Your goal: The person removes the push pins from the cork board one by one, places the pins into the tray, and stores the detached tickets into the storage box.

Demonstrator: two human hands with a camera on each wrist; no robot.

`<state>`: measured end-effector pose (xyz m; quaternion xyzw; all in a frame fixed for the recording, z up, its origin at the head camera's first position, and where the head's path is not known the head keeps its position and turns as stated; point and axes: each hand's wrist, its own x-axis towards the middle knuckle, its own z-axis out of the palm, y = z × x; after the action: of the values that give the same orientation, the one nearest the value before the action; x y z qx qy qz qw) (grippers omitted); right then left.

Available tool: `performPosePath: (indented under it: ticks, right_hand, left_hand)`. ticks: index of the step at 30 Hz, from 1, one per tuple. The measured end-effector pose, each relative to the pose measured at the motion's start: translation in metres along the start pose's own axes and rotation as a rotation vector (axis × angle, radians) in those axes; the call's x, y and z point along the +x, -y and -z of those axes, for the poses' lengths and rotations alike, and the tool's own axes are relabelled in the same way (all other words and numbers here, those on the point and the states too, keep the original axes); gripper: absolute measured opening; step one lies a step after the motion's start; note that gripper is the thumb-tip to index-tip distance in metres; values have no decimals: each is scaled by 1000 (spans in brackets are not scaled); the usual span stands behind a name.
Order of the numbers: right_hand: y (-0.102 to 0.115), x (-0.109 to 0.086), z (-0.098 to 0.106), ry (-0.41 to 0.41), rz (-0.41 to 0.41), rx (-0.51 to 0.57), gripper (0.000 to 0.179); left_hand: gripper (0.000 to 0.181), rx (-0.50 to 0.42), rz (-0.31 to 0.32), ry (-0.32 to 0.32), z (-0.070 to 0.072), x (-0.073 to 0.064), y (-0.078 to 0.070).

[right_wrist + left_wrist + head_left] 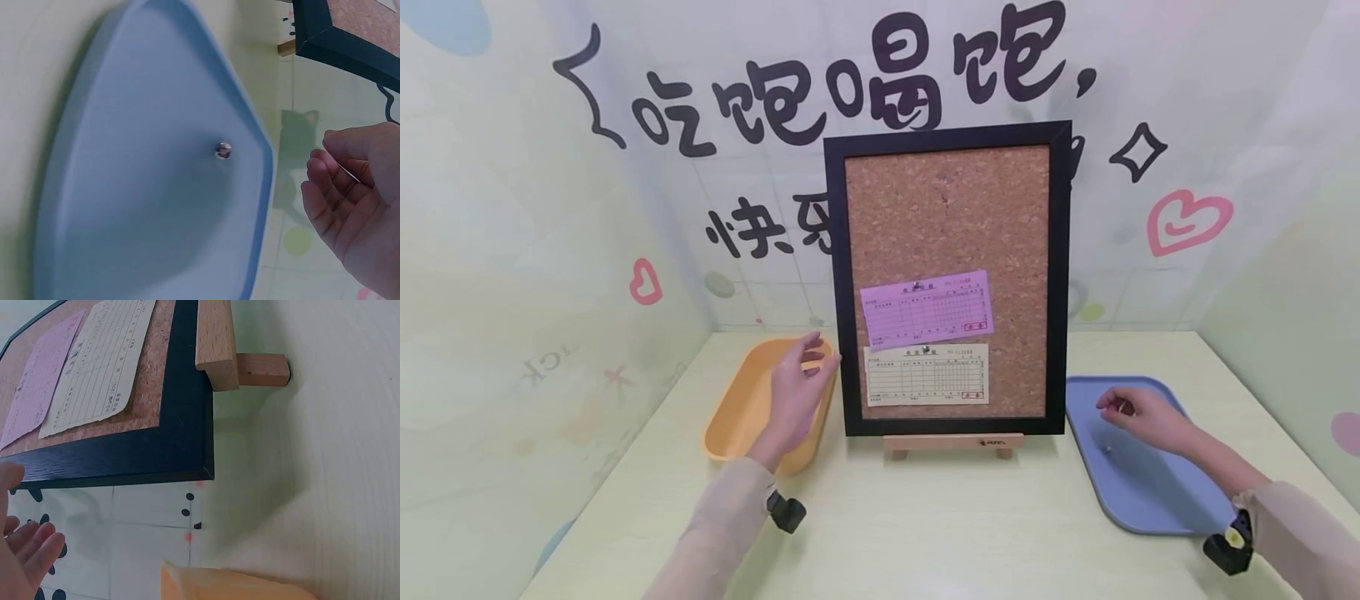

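Observation:
A black-framed cork board (955,217) stands upright on a small wooden easel (953,442). On its lower half, a purple receipt slip (925,310) hangs just above a cream one (925,379), each with a small pin at its top. My left hand (796,387) is beside the board's left edge, over the yellow tray, fingers loosely bent and holding nothing; its thumb is close to the frame, contact unclear. Above the blue tray (1150,492) hovers my right hand (1153,421), fingers relaxed, nothing visible between them. One shiny metal pin (223,150) lies in that tray.
The yellow tray (730,425) sits left of the board, with a bit of purple (806,425) showing under my left hand. Behind the board is a printed wall (760,308) with large lettering. A pale wood-grain tabletop (940,525) stretches in front.

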<state>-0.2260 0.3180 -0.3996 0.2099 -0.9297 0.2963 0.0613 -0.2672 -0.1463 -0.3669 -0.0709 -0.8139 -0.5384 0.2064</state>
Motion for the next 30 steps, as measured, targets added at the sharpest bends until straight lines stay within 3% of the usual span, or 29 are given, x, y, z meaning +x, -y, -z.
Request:
performPosePath:
  ticks: [2,9,14,25,30]
  right_hand:
    - [4,2,3,7,-10,1,7]
    - [26,12,12,-6,15,6,8]
    - [41,22,20,-34,28,10,6]
    - [80,48,23,-10,126,35,5]
    - [94,57,21,8,121,40,5]
  left_hand:
    - [58,7,-3,9,-4,1,-4]
    - [67,90,-177,-21,-16,8,-11]
    - [69,105,-231,-43,-24,12,-14]
    - [81,106,-226,-54,-39,19,-17]
    - [83,97,-239,-68,-43,24,-18]
